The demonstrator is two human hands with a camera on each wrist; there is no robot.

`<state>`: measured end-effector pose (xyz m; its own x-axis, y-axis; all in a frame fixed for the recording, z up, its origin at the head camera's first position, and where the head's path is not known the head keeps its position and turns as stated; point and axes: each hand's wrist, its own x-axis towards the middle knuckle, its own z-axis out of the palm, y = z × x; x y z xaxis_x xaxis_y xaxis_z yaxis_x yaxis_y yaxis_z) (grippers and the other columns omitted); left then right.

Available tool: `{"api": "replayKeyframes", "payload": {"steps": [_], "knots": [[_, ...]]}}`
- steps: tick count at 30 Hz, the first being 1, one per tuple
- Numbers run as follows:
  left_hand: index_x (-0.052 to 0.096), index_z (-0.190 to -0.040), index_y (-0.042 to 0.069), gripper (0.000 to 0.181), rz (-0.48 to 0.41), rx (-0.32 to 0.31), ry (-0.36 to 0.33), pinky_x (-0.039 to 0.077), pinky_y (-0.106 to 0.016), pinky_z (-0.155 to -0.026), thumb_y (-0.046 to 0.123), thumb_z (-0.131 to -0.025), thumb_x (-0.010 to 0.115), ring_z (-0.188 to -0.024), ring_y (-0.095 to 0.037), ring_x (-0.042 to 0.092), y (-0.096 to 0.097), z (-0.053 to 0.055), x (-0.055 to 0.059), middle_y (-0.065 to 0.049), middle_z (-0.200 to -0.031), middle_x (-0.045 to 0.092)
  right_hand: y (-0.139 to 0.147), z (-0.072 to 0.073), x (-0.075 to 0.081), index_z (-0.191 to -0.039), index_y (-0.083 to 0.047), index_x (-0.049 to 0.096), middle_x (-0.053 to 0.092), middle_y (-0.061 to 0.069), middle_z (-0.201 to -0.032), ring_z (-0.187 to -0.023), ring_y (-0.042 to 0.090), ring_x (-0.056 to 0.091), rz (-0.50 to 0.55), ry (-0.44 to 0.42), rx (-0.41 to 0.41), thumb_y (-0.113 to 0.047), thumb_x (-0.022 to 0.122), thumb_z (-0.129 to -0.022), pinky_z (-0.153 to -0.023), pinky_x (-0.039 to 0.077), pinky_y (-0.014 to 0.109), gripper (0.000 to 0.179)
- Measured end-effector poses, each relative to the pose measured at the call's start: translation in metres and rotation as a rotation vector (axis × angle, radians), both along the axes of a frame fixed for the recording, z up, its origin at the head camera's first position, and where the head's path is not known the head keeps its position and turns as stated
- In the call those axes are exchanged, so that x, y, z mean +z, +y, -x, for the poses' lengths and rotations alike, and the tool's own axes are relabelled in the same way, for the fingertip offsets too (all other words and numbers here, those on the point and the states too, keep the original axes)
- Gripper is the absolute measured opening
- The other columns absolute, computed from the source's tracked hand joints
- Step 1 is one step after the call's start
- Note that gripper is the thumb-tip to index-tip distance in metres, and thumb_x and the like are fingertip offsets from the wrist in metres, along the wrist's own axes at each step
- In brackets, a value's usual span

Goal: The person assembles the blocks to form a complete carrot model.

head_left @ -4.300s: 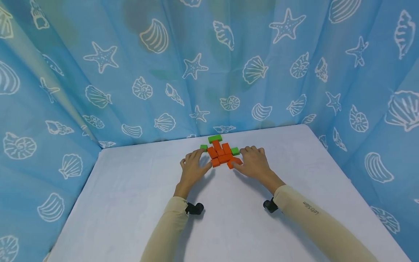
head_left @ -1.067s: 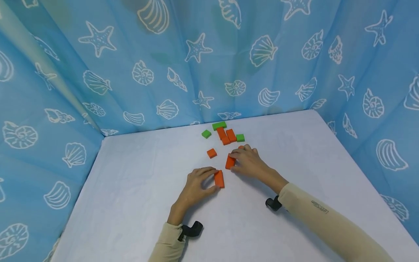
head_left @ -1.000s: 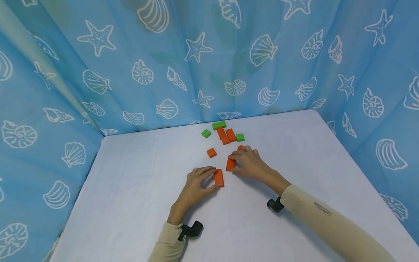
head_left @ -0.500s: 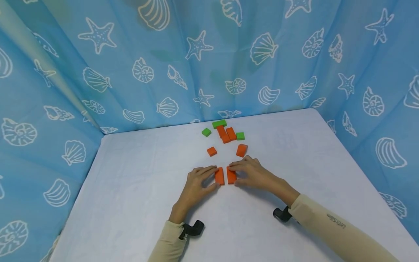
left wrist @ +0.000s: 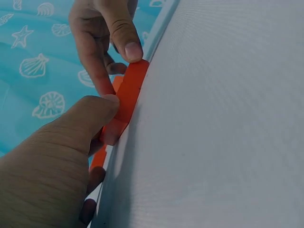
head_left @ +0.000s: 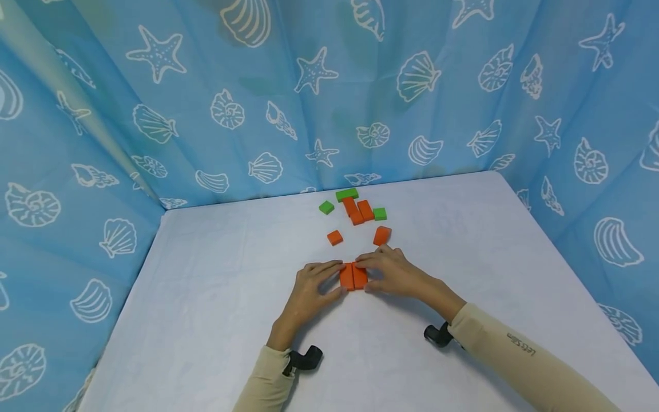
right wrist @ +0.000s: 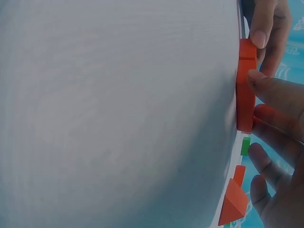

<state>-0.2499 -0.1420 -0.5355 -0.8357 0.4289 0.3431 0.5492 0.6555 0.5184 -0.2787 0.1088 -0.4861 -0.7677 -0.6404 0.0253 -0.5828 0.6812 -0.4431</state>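
Two orange rectangular blocks lie side by side in the middle of the white table, long sides together in the head view. My left hand [head_left: 308,290] pinches the left block [head_left: 346,277] between thumb and fingers at its near and far ends. The right block [head_left: 360,277] is pinched the same way by my right hand [head_left: 395,274]. In the left wrist view, the left thumb [left wrist: 102,111] presses on an orange face, with the other hand's thumb [left wrist: 130,45] beyond it. The right wrist view shows the right thumb [right wrist: 268,88] on the orange block [right wrist: 245,95].
Behind the hands lie a small orange block [head_left: 335,237] and an orange block with a slanted end [head_left: 382,235]. Farther back, several orange blocks [head_left: 356,217] group near a long green block [head_left: 346,194] and two small green blocks [head_left: 326,207]. A blue shell-patterned curtain [head_left: 226,143] borders the table [head_left: 231,246].
The blocks grouped at the back were partly separated, and two orange ones came forward. Over the last second my right hand brought its block nearer and leftward against the left one; my left hand stayed nearly still.
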Motion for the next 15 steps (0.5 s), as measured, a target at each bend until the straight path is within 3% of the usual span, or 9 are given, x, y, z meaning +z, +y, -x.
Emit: {"api": "replayKeyframes", "payload": {"steps": [5, 10, 15], "knots": [[0.063, -0.137, 0.017, 0.05, 0.0, -0.005, 0.021, 0.035, -0.052, -0.102, 0.034, -0.092, 0.073, -0.122, -0.023, 0.049, 0.001, 0.003, -0.001, 0.005, -0.142, 0.058, 0.0, 0.0, -0.001, -0.135, -0.015, 0.065, 0.058, 0.004, -0.141, -0.116, 0.023, 0.046, -0.018, 0.005, -0.016, -0.029, 0.083, -0.084, -0.087, 0.037, 0.042, 0.057], [0.063, -0.137, 0.017, 0.05, 0.015, 0.002, -0.004, 0.035, -0.051, -0.103, 0.035, -0.092, 0.073, -0.123, -0.023, 0.049, 0.0, 0.003, 0.0, 0.006, -0.142, 0.057, 0.0, 0.002, 0.001, -0.136, -0.013, 0.064, 0.058, 0.005, -0.141, -0.12, 0.026, 0.046, -0.009, -0.002, -0.007, -0.033, 0.081, -0.085, -0.089, 0.038, 0.046, 0.058], [0.063, -0.138, 0.018, 0.05, 0.013, 0.004, -0.024, 0.035, -0.051, -0.103, 0.035, -0.092, 0.073, -0.123, -0.023, 0.049, 0.001, 0.002, 0.0, 0.005, -0.142, 0.057, 0.004, 0.014, 0.011, -0.136, -0.012, 0.062, 0.057, 0.006, -0.141, -0.127, 0.03, 0.044, 0.027, -0.006, -0.024, -0.034, 0.076, -0.09, -0.096, 0.036, 0.053, 0.054]]}}
